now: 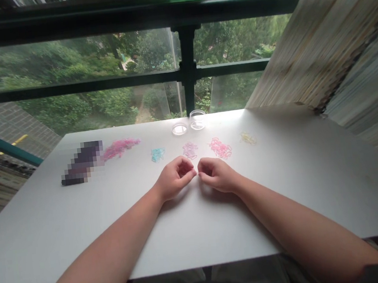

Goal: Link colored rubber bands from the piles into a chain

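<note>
My left hand point(177, 178) and my right hand point(217, 174) meet over the middle of the white table, fingertips almost touching. Both hands have their fingers curled into a pinch. Anything between the fingertips is too small to make out. Just beyond them lie small heaps of thin, loop-like pieces, perhaps rubber bands or clips: a blue heap point(157, 154), a purple heap point(190, 150), a pink heap point(220, 148) and a pale yellow heap point(248, 138). The purple heap is nearest my left fingers, the pink one just behind my right hand.
A larger mixed pink and purple pile point(121, 147) lies at the left, beside a dark pixelated object point(83, 164). At the far edge stand a clear round container point(198, 120) and a clear round lid point(179, 129). Behind the white table point(191, 231) are a green-framed window and a curtain point(300, 44).
</note>
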A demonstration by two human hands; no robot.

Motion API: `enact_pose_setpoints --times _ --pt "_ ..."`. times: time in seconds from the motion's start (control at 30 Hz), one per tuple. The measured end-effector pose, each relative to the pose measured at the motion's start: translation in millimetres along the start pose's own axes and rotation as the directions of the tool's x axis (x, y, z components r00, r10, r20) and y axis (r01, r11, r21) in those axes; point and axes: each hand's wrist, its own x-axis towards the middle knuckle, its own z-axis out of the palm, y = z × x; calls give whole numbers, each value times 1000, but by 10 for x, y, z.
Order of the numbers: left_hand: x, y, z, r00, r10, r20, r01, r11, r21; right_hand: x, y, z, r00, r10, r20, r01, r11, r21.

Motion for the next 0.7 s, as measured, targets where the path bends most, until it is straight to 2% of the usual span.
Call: enact_pose_setpoints --times 0.33,0.7 --pt "0 -3 1 1000 -1 -7 1 1000 -7 -4 23 0 1000 8 5 -8 1000 27" --pt "-16 -17 -3 998 -7 59 10 999 -48 5 58 15 1000 25 -10 -25 999 45"
